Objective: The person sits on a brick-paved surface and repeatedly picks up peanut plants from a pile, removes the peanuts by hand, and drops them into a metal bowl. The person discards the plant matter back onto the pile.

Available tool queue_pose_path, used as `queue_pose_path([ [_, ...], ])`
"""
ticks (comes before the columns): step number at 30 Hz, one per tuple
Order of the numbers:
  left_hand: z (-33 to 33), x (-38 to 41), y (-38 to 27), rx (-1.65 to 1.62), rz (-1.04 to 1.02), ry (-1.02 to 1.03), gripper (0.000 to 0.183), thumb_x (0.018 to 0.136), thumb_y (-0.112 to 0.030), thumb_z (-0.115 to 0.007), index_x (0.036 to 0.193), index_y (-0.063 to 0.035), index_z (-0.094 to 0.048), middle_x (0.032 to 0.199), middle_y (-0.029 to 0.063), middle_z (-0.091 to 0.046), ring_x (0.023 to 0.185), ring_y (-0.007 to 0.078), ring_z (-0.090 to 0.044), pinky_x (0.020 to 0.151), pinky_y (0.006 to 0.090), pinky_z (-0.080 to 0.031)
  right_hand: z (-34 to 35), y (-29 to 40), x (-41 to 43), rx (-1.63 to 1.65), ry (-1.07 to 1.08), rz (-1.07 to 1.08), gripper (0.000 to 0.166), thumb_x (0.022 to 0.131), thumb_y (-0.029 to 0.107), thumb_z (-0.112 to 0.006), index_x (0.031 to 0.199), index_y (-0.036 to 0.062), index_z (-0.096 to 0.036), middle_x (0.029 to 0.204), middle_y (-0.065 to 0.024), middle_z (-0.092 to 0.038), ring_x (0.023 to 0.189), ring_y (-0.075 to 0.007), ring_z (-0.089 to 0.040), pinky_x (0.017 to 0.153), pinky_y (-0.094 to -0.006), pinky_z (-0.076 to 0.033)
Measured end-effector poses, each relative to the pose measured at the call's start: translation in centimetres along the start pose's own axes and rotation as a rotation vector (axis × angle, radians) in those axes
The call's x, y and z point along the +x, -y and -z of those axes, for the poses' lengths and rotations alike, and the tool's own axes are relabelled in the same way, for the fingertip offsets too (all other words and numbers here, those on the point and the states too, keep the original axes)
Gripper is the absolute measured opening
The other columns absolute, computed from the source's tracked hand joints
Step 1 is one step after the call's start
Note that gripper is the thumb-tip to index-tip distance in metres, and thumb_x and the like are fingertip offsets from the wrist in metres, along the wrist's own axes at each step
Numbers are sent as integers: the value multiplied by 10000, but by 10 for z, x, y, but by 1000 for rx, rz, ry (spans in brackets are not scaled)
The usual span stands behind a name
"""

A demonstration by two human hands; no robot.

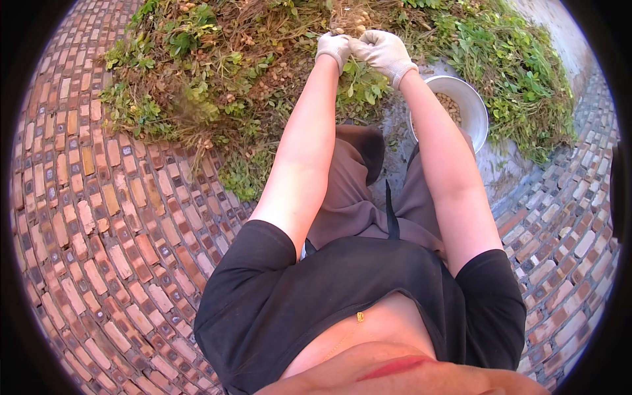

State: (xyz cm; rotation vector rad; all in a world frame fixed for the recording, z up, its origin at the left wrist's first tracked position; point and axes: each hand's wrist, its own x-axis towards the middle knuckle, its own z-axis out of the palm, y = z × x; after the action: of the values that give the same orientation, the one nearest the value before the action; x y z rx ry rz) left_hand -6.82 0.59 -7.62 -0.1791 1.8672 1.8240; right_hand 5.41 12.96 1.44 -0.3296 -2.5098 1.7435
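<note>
Both hands wear pale knit work gloves and meet at the top of the head view, over a heap of peanut plants [276,64]. My left hand [334,48] is closed around the stems of a peanut plant [349,17]. Its roots and tan pods show just beyond the fingers, and leafy green stems hang below the hands. With curled fingers, my right hand [386,53] touches the left one and grips at the same plant; the exact pinch point is hidden. Beneath my right forearm stands a whitish metal bucket [477,111] with loose peanuts [448,106] in it.
More uprooted plants [523,94] lie to the right of the bucket. Brick paving [113,237] spreads on the left, with more bricks [563,261] on the right. A grey concrete strip [508,163] runs below the bucket. My knees [345,182] reach the heap's edge.
</note>
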Motion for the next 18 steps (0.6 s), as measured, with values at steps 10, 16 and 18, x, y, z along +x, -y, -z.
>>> queue_pose_path([
  [10,-21,-52,-43,739,-135,-367,429,666,-259,-712,975,10,-586,906,186,-677,803,278,-652,740,355,-508,12,-7,10,824,73,-372,232,848,251,-642,945,44,-605,805,-42,-634,674,-125,-631,580,-236,-515],
  [16,-40,-72,-55,863,-151,-359,421,761,-288,-680,1055,-7,-569,983,183,-678,891,298,-664,792,367,-502,0,-14,10,715,-66,-375,313,819,283,-743,943,33,-601,753,-20,-611,578,-66,-567,481,-189,-470],
  [18,-49,-85,-66,1014,-134,-377,395,808,-292,-638,1082,-19,-558,1006,183,-673,921,300,-663,803,382,-506,0,-4,5,697,-91,-383,372,776,302,-779,940,18,-604,734,-31,-609,561,-67,-553,466,-199,-451],
])
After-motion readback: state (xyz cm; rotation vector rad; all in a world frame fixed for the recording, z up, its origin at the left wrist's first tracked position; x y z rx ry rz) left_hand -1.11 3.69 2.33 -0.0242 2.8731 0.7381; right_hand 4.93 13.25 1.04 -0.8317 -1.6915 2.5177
